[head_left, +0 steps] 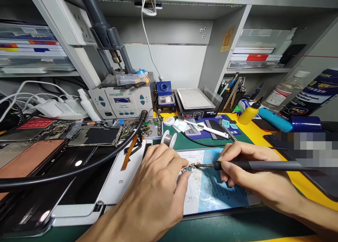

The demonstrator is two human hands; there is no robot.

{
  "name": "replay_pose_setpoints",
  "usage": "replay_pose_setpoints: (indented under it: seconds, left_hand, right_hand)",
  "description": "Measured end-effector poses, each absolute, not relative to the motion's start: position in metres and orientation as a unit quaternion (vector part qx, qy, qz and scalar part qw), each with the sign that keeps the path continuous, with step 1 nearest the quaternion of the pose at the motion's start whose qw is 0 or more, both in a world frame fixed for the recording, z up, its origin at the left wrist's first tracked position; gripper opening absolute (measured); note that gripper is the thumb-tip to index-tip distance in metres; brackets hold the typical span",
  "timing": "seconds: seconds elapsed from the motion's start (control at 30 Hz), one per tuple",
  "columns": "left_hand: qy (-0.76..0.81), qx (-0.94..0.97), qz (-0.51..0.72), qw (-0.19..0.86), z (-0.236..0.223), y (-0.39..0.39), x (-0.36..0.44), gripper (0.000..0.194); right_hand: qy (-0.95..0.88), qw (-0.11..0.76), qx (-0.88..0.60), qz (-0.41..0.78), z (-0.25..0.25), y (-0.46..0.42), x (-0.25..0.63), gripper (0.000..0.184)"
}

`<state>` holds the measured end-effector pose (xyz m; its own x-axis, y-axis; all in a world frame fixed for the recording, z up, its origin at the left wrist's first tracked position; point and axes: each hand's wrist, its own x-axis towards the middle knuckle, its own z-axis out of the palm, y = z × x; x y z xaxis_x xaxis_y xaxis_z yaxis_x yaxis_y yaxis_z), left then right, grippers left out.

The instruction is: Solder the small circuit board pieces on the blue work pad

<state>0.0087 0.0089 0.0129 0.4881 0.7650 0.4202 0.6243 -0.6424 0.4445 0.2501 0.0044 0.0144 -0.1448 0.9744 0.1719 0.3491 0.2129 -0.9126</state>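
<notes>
Pinched in the narrow grip of the left hand [160,178], the small blue-green circuit board [188,169] is best held steady over the white-and-blue printed sheet [224,196], while the slim black soldering iron [274,165], clasped by the right hand [253,182], should be applied lightly.

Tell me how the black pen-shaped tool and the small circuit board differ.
The black tool is long and slim; the circuit board is far smaller. The tool is mostly plain black, while the board shows blue and copper-coloured patches. The tool has a smooth handle; the board's surface is busy with detail. Both are partly hidden.
</notes>
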Motion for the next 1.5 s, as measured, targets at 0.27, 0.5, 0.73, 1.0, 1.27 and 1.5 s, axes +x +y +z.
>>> replay_pose_setpoints:
  seconds: [0.27,0.5,0.73,1.0,1.27,1.5]
  left_hand:
    - [0.415,0.856,0.281,0.129,0.0158,0.0083,0.0102,0.016]
    - [0.423,0.849,0.287,0.134,0.0174,0.008,0.0113,0.016]
    - [0.421,0.85,0.281,0.145,0.0171,0.0078,0.0114,0.016]
    - [0.424,0.847,0.283,0.153,0.0148,0.0069,0.0098,0.016]
    - [0.424,0.843,0.301,0.141,0.0116,0.0085,0.0109,0.017]
    - [0.424,0.838,0.314,0.139,0.0121,0.0079,0.0127,0.015]
  right_hand:
    - [-0.661,0.418,-0.508,0.362,0.0157,0.0046,0.2493,0.019]
    - [-0.657,0.414,-0.516,0.361,0.0163,0.0054,0.2487,0.019]
    - [-0.659,0.414,-0.515,0.36,0.0158,0.0045,0.2491,0.019]
    - [-0.664,0.404,-0.518,0.357,0.0162,0.005,0.25,0.019]
    - [-0.67,0.406,-0.52,0.34,0.018,0.0052,0.2479,0.02]
    - [-0.668,0.408,-0.51,0.356,0.0169,0.0048,0.2491,0.02]
